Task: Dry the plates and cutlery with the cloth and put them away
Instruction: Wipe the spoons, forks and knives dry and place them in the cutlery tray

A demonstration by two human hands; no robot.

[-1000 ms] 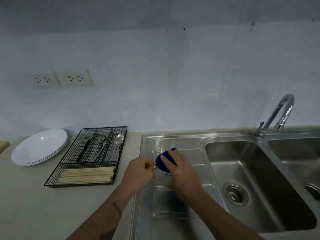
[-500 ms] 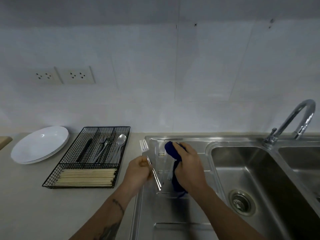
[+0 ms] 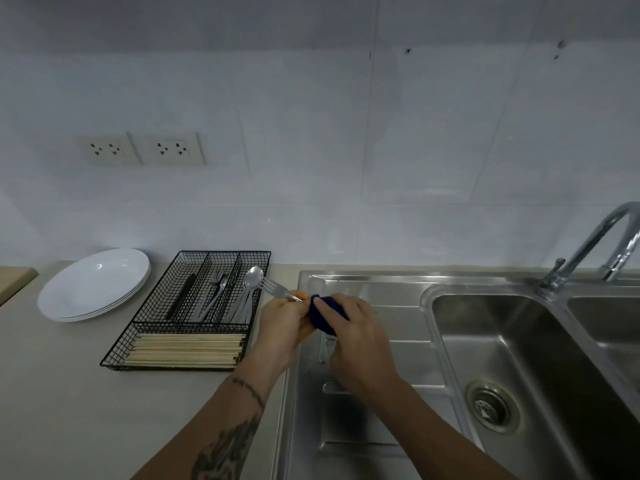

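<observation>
Holding: left hand [image 3: 284, 320] pinching fork [image 3: 277, 289], tines toward wire tray [image 3: 194, 306]
Wiping: right hand [image 3: 356, 327] gripping blue cloth [image 3: 322, 313] around handle

Both forearms are bare, with no sleeves, watch or rings showing. The left forearm [image 3: 221, 431] carries dark tattoos: a thin band across the wrist, nearest the sink [image 3: 346, 455], and a larger feathery, branching design farther from it. The right forearm [image 3: 426, 420], over the sink, shows no markings.
</observation>
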